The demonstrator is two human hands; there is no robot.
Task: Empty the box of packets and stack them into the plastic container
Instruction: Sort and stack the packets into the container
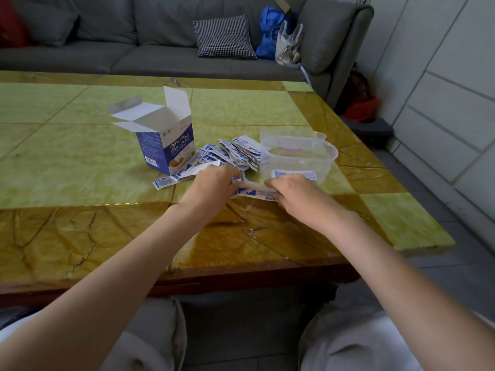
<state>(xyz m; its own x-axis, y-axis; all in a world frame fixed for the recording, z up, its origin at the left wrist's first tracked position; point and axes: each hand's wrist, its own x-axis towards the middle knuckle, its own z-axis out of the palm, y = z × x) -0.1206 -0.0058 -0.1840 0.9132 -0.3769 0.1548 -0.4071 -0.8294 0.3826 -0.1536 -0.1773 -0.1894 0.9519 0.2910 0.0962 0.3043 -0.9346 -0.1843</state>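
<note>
A blue and white cardboard box (168,145) stands upright on the table with its top flaps open. To its right lies a loose pile of blue and white packets (235,153). A clear plastic container (300,159) sits right of the pile, with at least one packet (293,174) flat on its bottom. My left hand (214,183) and my right hand (292,191) together grip a small bundle of packets (253,190) by its two ends, just in front of the container. A single packet (163,182) lies left of my left hand.
The table (80,156) is green and brown stone, with its right edge near the container. A clear lid (292,133) lies behind the container. A grey sofa (150,49) with a checked cushion, a blue bag and a plastic bag stands beyond the table.
</note>
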